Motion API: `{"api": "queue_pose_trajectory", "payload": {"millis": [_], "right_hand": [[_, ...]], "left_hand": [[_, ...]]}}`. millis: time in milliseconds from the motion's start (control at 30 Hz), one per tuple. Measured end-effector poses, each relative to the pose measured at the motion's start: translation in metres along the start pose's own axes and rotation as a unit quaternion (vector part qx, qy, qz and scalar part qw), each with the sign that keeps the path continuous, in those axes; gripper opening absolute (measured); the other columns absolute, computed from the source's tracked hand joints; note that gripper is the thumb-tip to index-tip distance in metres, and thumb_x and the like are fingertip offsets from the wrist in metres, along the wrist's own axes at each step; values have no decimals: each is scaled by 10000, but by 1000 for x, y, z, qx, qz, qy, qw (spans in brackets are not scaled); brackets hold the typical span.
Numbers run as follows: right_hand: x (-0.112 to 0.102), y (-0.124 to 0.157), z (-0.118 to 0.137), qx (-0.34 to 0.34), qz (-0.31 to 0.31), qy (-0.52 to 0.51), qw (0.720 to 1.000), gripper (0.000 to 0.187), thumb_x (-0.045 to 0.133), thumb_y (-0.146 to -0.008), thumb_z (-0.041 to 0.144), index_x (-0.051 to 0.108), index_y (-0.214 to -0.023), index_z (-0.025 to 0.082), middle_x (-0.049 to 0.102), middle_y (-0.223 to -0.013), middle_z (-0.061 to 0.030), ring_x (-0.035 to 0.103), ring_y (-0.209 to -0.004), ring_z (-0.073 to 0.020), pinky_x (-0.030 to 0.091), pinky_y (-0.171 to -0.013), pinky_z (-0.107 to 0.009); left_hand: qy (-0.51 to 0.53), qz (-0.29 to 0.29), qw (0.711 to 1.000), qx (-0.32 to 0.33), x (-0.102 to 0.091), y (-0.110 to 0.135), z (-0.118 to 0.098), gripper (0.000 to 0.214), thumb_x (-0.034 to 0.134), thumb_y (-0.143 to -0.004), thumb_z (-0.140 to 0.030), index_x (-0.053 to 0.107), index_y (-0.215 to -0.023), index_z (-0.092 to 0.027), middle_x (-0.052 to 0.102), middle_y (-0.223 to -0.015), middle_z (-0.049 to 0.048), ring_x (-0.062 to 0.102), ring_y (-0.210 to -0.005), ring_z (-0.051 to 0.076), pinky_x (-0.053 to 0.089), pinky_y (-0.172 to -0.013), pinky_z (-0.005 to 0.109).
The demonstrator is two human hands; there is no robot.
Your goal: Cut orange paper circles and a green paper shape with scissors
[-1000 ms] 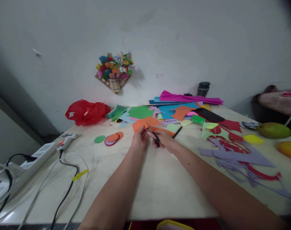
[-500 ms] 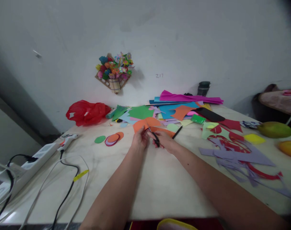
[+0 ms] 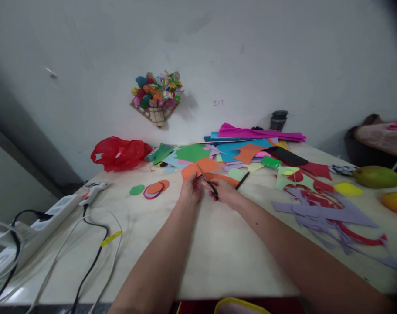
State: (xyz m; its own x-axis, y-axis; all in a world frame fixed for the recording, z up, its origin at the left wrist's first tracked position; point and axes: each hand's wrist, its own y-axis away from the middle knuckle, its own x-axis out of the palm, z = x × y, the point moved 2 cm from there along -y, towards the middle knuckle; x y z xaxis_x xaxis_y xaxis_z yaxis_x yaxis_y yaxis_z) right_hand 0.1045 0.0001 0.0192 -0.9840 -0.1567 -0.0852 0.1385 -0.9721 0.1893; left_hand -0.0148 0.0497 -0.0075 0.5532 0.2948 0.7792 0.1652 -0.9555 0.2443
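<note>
My left hand (image 3: pixel 192 187) grips a sheet of orange paper (image 3: pixel 190 170) by its near edge, above the middle of the table. In my right hand (image 3: pixel 224 190) is a pair of scissors (image 3: pixel 212 186) with dark handles, its blades lying across the orange paper. One part of that paper stretches right, over my right hand. A black pencil or pen (image 3: pixel 242 180) lies just right of my right hand. To the left, a green paper circle (image 3: pixel 137 189) rests beside a few overlapping orange, lilac and red circles (image 3: pixel 154 189).
Purple paper scraps (image 3: pixel 319 212) and red strips cover the right side, near a green mango (image 3: pixel 376 176). Coloured sheets (image 3: pixel 193 152) lie at the back beside a red plastic bag (image 3: pixel 120 153). A glue gun (image 3: pixel 93 192), power strip (image 3: pixel 38 231) and cables occupy the left.
The scissor blades have shifted slightly leftward across the orange paper, and the handles have changed angle a little in my right hand. My left hand keeps its hold.
</note>
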Motion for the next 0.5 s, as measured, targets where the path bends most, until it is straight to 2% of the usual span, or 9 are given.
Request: {"api": "queue_pose_trajectory", "payload": {"millis": [200,367,500], "right_hand": [[2,5,4,3,2,-23,1000,355,802,-909,322,569,-677,190,527,-491,58,450,-370,-67,286,-355,-180],[2,5,2,-2,9,-21,1000,342,760,-953,350,571,-720,185,550,-495,51,471,-357,-68,215,-323,-175],[1,3,0,-16,18,-28,999,356,782,-941,383,576,-733,179,566,-509,56,488,-360,-60,223,-314,-168]], "left_hand": [[-21,-1,1000,-8,2,3,-3,153,625,-833,-10,660,-809,-157,703,-732,46,701,-651,158,585,-625,240],[-32,6,999,-9,6,9,-5,177,601,-874,-6,644,-781,-151,691,-722,54,688,-641,149,566,-620,222],[-32,3,999,-6,9,14,-4,248,551,-909,14,625,-742,-154,669,-698,37,660,-605,125,543,-603,196]]}}
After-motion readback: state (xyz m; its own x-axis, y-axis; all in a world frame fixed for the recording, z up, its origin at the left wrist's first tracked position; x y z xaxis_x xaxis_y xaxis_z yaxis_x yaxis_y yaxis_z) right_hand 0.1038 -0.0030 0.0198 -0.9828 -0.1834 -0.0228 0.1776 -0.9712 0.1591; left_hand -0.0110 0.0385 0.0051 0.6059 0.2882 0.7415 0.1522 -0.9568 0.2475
